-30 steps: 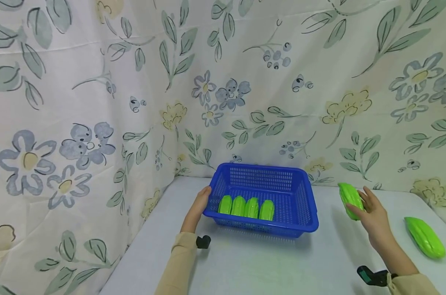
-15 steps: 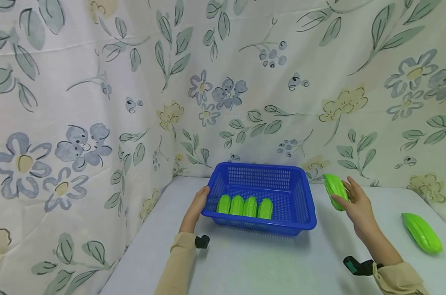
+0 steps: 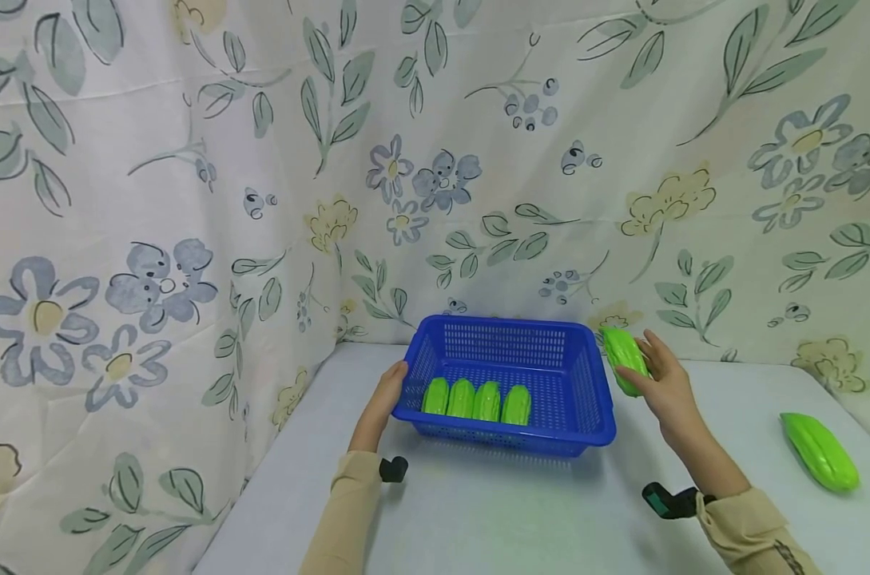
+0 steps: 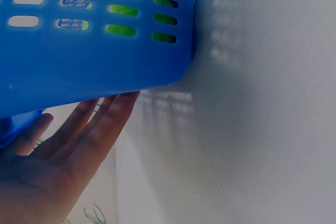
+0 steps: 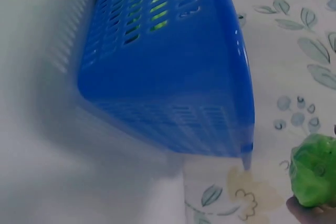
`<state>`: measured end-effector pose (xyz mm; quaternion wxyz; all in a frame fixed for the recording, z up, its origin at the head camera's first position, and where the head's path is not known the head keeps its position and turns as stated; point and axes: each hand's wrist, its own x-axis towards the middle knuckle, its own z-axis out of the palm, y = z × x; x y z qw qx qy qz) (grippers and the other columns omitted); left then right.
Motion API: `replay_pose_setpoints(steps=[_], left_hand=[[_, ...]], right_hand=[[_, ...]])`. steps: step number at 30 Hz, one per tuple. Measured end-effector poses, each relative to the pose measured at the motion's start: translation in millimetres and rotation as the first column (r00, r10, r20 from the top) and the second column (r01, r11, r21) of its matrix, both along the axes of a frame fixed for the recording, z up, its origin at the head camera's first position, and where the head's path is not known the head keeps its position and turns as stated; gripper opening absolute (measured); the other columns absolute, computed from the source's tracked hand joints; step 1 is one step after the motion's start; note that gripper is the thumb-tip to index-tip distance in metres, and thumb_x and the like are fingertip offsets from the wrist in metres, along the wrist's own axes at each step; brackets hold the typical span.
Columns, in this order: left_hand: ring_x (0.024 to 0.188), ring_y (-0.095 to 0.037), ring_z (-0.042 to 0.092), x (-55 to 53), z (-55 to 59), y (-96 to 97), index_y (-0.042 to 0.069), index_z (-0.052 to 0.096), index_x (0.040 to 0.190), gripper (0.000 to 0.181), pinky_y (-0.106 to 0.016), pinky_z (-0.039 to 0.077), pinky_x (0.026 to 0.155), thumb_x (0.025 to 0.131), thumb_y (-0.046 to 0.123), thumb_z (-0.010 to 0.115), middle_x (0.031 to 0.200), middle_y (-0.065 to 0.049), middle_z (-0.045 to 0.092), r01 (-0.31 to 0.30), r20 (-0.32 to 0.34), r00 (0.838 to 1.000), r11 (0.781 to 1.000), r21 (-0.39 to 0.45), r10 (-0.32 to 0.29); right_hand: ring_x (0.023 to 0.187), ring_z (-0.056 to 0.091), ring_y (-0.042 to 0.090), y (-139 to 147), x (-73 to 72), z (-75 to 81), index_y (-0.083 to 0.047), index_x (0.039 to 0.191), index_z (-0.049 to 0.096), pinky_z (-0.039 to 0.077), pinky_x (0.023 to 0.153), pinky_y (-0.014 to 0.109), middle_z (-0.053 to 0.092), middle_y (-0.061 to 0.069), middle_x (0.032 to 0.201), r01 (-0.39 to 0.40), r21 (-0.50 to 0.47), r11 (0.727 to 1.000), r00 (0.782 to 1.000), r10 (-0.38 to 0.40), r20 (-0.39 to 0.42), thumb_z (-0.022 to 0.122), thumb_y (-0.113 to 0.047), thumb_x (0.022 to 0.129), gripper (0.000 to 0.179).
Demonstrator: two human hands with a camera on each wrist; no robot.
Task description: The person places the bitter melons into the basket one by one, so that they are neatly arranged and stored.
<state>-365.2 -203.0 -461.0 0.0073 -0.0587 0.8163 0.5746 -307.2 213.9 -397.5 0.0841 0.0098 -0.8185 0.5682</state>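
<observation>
A blue plastic basket (image 3: pixel 502 431) with slotted walls stands on the table. Several bright green ridged gourds, the nearest to its middle being a gourd (image 3: pixel 516 406), lie in a row along its front left. At the basket's left side my left hand (image 3: pixel 382 402) touches the outer wall; in the left wrist view its fingers (image 4: pixel 100 135) are straight, with the thumb apart from them near the rim. My right hand (image 3: pixel 668 387) holds another green gourd (image 3: pixel 624 361) between thumb and fingers, in the air just outside the basket's right rim. Only part of that gourd shows in the right wrist view.
One more green gourd (image 3: pixel 820 452) lies at the right of the white table (image 3: pixel 521 519). A floral curtain (image 3: pixel 621 160) hangs close behind the basket and along the left side.
My right hand has moved left and slightly up with its gourd, from the right of the basket to its right rim. My left hand has stayed against the basket.
</observation>
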Motion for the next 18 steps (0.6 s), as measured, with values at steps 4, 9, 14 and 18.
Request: replay_pose_setpoints(steps=[4,9,14,18], left_hand=[[0.148,-0.041,0.025,0.5,0.3,-0.2,0.0,0.034,0.15,0.055,-0.058,0.017,0.122,0.106,0.034,0.029,0.155,-0.023,0.034,0.003,0.001,1.0,1.0,-0.005,-0.003],[0.148,-0.041,0.024,0.6,0.7,0.0,0.001,0.033,0.15,0.056,-0.058,0.017,0.121,0.106,0.034,0.029,0.156,-0.022,0.033,0.003,0.005,1.0,1.0,-0.01,-0.003],[0.148,-0.041,0.024,1.0,0.9,0.5,0.0,0.033,0.15,0.056,-0.058,0.017,0.122,0.106,0.034,0.03,0.156,-0.023,0.033,0.0,0.006,1.0,1.0,-0.008,0.0],[0.148,-0.042,0.024,0.8,0.4,0.3,0.0,0.034,0.15,0.056,-0.058,0.017,0.121,0.106,0.035,0.03,0.155,-0.023,0.034,0.002,-0.001,1.0,1.0,-0.015,-0.002]], right_hand=[[0.148,0.017,0.046,-9,-2.1,3.0,-0.012,0.158,0.0,0.028,0.113,0.064,0.015,0.022,0.162,-0.01,0.006,1.0,1.0,0.011,-0.018,0.058,-0.021,0.098,0.084],[0.149,0.017,0.045,-20,-4.8,7.6,-0.012,0.158,0.001,0.027,0.114,0.063,0.015,0.021,0.162,-0.038,-0.008,0.999,0.999,0.038,-0.022,0.059,-0.02,0.098,0.084],[0.149,0.015,0.044,-28,-7.0,11.9,-0.013,0.158,0.002,0.025,0.116,0.062,0.015,0.021,0.163,-0.065,-0.009,0.998,0.998,0.065,-0.023,0.058,-0.017,0.098,0.083],[0.149,0.017,0.044,-35,-8.9,13.8,-0.013,0.158,0.002,0.026,0.116,0.062,0.016,0.021,0.163,-0.073,0.0,0.997,0.997,0.073,-0.024,0.058,-0.016,0.098,0.082]])
